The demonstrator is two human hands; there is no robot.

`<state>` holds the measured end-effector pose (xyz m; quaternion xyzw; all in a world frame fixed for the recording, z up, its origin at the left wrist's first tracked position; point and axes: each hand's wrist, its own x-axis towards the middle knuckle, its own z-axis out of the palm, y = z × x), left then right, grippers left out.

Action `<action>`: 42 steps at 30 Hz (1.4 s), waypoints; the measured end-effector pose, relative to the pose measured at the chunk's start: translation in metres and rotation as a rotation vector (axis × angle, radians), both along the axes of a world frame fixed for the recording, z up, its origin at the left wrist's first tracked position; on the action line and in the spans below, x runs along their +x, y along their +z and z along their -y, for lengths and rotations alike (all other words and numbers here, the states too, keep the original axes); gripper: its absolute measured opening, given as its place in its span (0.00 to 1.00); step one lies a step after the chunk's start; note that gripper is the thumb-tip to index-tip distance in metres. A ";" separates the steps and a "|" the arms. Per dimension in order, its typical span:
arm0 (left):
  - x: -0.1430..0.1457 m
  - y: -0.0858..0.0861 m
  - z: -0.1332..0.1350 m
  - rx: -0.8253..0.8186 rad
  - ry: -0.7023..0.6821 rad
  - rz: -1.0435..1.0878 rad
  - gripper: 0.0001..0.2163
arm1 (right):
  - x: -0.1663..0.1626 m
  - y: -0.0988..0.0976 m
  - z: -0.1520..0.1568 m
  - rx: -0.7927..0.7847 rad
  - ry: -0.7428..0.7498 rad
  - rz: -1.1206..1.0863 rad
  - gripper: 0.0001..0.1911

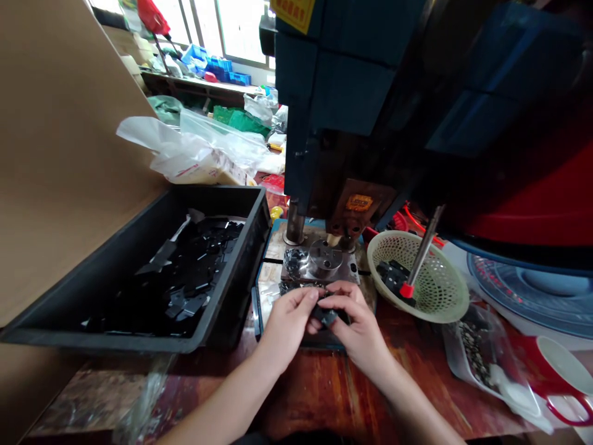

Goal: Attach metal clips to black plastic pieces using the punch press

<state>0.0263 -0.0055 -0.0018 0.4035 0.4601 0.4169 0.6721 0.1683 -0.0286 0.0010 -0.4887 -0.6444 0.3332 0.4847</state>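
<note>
My left hand [288, 324] and my right hand [359, 327] meet at the front edge of the press base, fingers pinched together on a small black plastic part [325, 316] held between them. Just behind the hands sits the shiny metal die fixture [319, 259] under the blue press head [352, 111]. A black crate [231, 303] full of flat black parts [189, 278] stands to the left of my left hand.
A pale green mesh basket [440, 290] with a few black pieces sits right of the fixture, crossed by a metal lever with a red tip [407, 289]. A plastic bag of small metal bits [477, 352] and a red-and-white cup [565, 377] lie at right. Cardboard sheet [60, 142] leans at left.
</note>
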 end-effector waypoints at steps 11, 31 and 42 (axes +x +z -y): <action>-0.015 0.009 -0.008 0.775 0.072 -0.561 0.16 | 0.006 0.023 -0.022 0.047 -0.024 0.325 0.10; 0.010 0.005 -0.089 0.852 0.251 -0.814 0.05 | 0.017 -0.014 -0.094 0.183 -0.361 0.233 0.09; 0.015 0.002 -0.109 0.811 0.073 -0.797 0.12 | 0.017 -0.017 -0.109 0.063 -0.287 0.113 0.10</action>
